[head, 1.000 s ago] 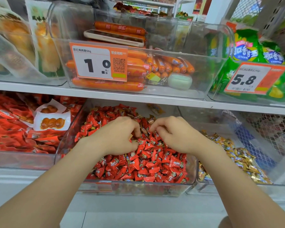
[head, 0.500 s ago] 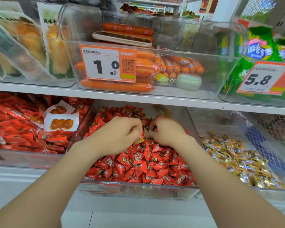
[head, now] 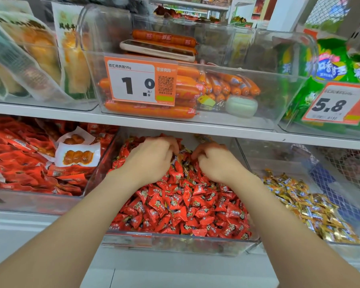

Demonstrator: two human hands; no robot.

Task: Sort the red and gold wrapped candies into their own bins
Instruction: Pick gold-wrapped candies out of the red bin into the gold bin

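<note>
The picking step is in hand: the left hand (head: 152,163) and right hand (head: 216,165) are dug into the back of the red bin (head: 175,244). Their fingers (head: 195,151) curl into the red candies (head: 185,204) around a few gold strays (head: 182,156), and whether either hand has one pinched cannot be told. Next, I judge, a stray needs pinching free and carrying right to the gold bin (head: 279,161), where the gold candies (head: 312,204) lie.

White shelf board (head: 195,130) ran before me, clear plastic bin of orange sausages (head: 274,109) on it, orange-and-white price tag (head: 140,81) on its front, white wire mesh (head: 347,163) at my right.
</note>
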